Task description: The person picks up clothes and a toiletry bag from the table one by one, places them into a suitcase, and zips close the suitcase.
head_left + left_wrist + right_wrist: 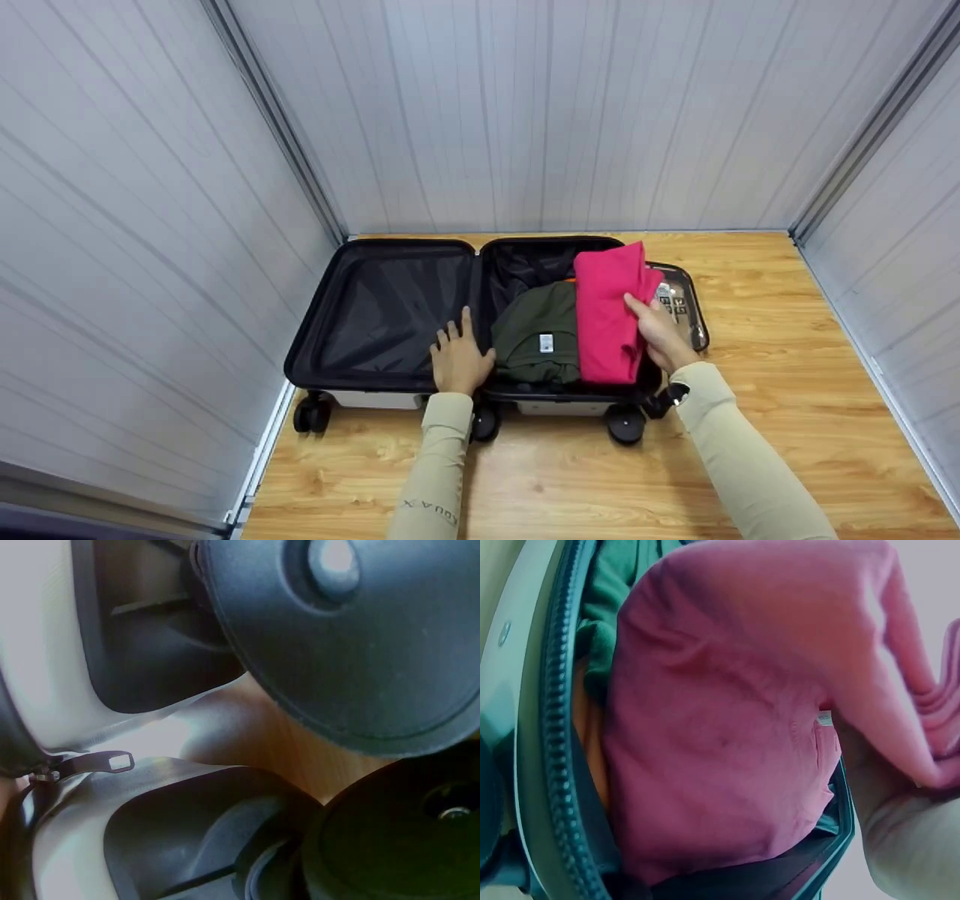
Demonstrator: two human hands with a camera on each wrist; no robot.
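An open suitcase (pixel 405 315) lies flat on the floor, its two black-lined halves side by side. My left hand (pixel 460 360) rests with fingers spread at the front of the left half, near the middle hinge. In the right half lies a folded dark green garment (pixel 525 319) with a white label. Next to it, my right hand (pixel 664 335) pinches the right edge of a folded pink garment (pixel 609 315), thumb on top. The right wrist view shows that edge of the pink garment (pixel 727 727) lifted and folded back. Orange cloth (pixel 589 735) peeks out beneath.
A black-edged, see-through panel (pixel 703 326) juts out right of the suitcase. Black wheels (pixel 625 424) line the front side, and large ones (pixel 375 645) fill the left wrist view. Ribbed pale walls (pixel 510 112) enclose the wooden floor (pixel 765 315) on three sides.
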